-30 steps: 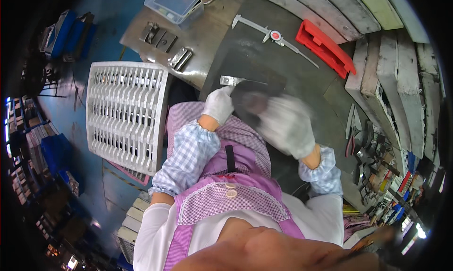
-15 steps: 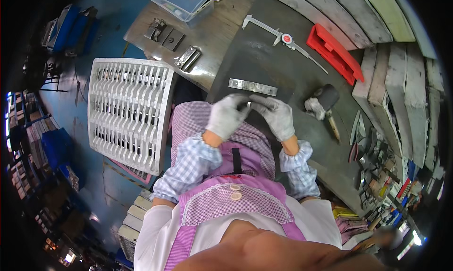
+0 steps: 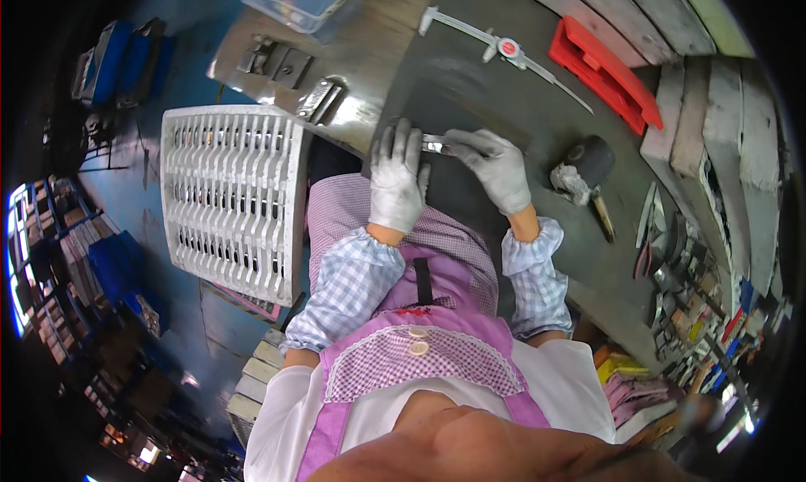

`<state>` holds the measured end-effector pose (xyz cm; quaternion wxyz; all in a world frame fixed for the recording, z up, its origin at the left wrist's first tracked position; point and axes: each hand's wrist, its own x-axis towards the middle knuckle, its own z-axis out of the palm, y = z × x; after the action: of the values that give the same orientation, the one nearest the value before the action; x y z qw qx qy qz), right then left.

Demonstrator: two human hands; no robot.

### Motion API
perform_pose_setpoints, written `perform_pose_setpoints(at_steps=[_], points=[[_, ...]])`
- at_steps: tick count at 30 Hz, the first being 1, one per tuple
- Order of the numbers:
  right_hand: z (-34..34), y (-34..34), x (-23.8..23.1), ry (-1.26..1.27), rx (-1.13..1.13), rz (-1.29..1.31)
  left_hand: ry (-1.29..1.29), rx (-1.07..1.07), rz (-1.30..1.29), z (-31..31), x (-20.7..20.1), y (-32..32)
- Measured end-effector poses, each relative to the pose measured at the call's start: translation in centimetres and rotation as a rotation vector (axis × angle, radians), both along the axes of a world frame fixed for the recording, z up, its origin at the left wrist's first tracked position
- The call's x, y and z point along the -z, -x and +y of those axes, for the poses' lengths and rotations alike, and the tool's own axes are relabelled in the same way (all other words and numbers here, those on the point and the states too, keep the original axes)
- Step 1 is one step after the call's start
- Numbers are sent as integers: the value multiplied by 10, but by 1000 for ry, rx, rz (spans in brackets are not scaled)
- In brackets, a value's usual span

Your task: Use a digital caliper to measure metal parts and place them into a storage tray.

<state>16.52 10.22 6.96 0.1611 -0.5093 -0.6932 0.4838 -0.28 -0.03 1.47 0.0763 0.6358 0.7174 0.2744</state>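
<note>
A short shiny metal strip lies on the dark work surface, its middle showing between my two gloved hands. My left hand, in a white glove with greyed fingers, lies flat with its fingers stretched away from me, and covers the strip's left end. My right hand is closed at the strip's right end, its darkened fingertips over the metal. How the thumb and fingers meet under there is hidden.
Beyond the strip lie a dial caliper and a red holder. A mallet and pliers are at the right. A white slotted rack stands left. Metal blocks and a clear plastic box sit far left.
Both hands have moved away from me, from the near edge to the strip. My left fingers have straightened; my right fingers have come onto the strip. The view has shifted slightly.
</note>
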Motion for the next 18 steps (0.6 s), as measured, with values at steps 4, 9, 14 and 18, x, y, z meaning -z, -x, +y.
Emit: perform_pose_setpoints(at_steps=[4, 9, 14, 18], points=[[-11, -28, 35, -406, 179, 116, 55, -6, 49, 2, 4, -6], [-26, -28, 60, -417, 295, 81, 56, -12, 98, 3, 4, -12], [-22, -33, 65, -362, 326, 204, 46, -25, 119, 2, 6, -11], [-24, -33, 59, -551, 249, 107, 69, -31, 140, 1, 4, -12]])
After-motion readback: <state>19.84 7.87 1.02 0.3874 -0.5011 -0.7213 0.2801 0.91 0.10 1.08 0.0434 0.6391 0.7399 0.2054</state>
